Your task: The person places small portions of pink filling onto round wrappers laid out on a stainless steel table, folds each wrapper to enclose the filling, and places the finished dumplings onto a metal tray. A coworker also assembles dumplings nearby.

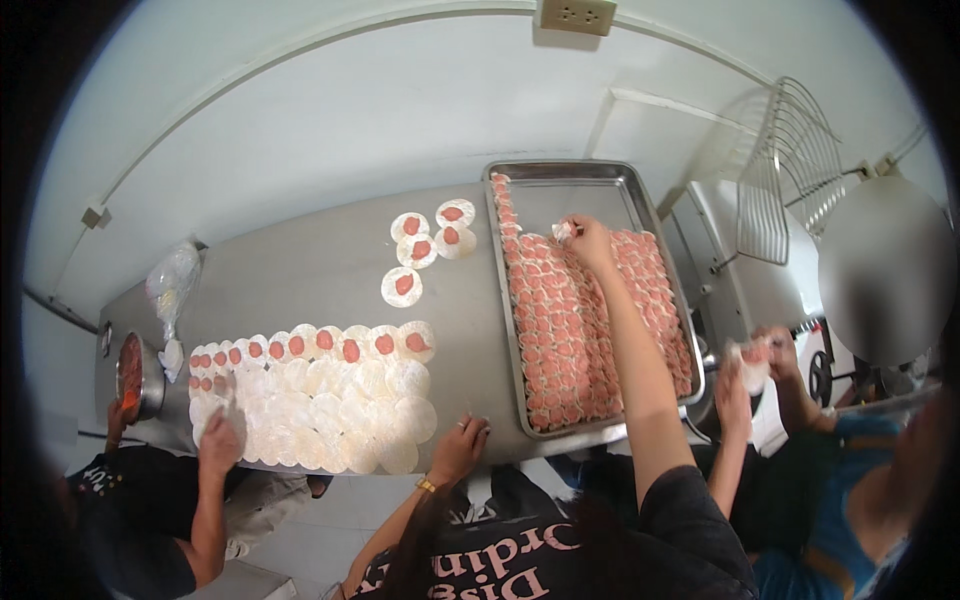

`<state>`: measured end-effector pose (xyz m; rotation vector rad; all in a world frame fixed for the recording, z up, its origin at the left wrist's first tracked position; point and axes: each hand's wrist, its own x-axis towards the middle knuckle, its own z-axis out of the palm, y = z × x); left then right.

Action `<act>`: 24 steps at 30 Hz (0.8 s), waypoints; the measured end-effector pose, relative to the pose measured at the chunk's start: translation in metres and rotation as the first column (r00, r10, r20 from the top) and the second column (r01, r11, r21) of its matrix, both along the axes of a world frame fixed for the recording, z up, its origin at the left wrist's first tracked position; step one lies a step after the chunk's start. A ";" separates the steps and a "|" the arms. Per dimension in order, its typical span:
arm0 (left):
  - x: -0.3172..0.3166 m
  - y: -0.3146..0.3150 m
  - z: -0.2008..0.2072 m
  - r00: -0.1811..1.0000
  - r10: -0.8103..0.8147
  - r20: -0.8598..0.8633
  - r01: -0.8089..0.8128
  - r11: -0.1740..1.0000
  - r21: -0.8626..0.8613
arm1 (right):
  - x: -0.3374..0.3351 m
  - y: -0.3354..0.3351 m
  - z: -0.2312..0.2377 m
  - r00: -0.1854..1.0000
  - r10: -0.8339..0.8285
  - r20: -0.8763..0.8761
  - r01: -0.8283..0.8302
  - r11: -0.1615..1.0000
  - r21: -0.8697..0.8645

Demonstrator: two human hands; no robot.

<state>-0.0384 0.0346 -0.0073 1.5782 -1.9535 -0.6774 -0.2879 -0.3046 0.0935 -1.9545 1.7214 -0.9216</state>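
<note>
My right hand point(588, 243) reaches over the big metal tray point(527, 428), its fingers pinched round a small open-topped dumpling point(564, 232). Below it, packed rows of dumplings point(560, 345) with pink meat filling cover most of the tray. A single column of them runs up the tray's left side. At the table's front edge, between the tray and the wrapper sheet, my left hand point(460, 446) is closed, a gold watch on its wrist. Whatever its fingers may hold is too small to make out. Several round wrappers with filling point(403, 286) lie left of the tray.
Overlapping pale wrappers point(330, 410) cover the table's left front, with filling dabs along the back row. A co-worker's hand point(220, 440) works there beside a bowl of filling point(150, 385). A plastic bag point(175, 280) lies behind. At right, another person's hands point(750, 370) hold something whitish near equipment.
</note>
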 end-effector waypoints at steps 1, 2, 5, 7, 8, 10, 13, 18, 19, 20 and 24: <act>0.000 0.000 0.001 1.000 0.004 0.011 -0.004 1.000 0.012 | 0.003 -0.027 -0.007 0.998 0.038 -0.049 -0.038 0.999 0.000; 0.000 -0.001 0.002 1.000 0.012 0.016 -0.012 1.000 -0.017 | 0.007 -0.049 -0.017 0.992 0.055 -0.109 -0.053 0.998 0.029; -0.003 -0.001 0.004 0.998 0.032 0.052 -0.030 0.999 -0.044 | 0.021 -0.092 -0.048 0.981 0.156 -0.114 -0.151 0.987 0.057; -0.004 -0.001 0.005 0.999 0.044 0.029 -0.044 0.999 -0.001 | 0.031 -0.109 -0.063 0.962 0.213 -0.174 -0.203 0.976 0.075; -0.004 0.000 0.005 0.999 0.053 0.003 -0.053 0.998 0.026 | 0.035 -0.113 -0.068 0.950 0.217 -0.223 -0.198 0.975 0.106; -0.005 0.000 0.004 0.997 0.054 0.053 -0.053 0.998 -0.013 | 0.041 -0.115 -0.075 0.922 0.282 -0.265 -0.263 0.959 0.105; -0.005 -0.001 0.001 0.998 0.045 0.046 -0.044 0.999 -0.017 | 0.043 -0.113 -0.076 0.846 0.370 -0.385 -0.334 0.929 0.158; -0.005 -0.001 0.002 0.998 0.044 0.048 -0.043 0.999 -0.023 | 0.042 -0.107 -0.073 0.823 0.437 -0.363 -0.382 0.899 0.217; -0.005 -0.001 0.003 0.998 0.045 0.048 -0.044 0.999 -0.026 | 0.041 -0.105 -0.072 0.828 0.443 -0.344 -0.386 0.895 0.223; -0.005 -0.001 0.004 0.998 0.045 0.049 -0.044 0.999 -0.030 | 0.040 -0.105 -0.072 0.834 0.442 -0.329 -0.384 0.895 0.228; -0.006 -0.002 0.007 0.997 0.050 0.055 -0.049 0.999 -0.018 | 0.039 -0.105 -0.071 0.827 0.470 -0.307 -0.437 0.883 0.174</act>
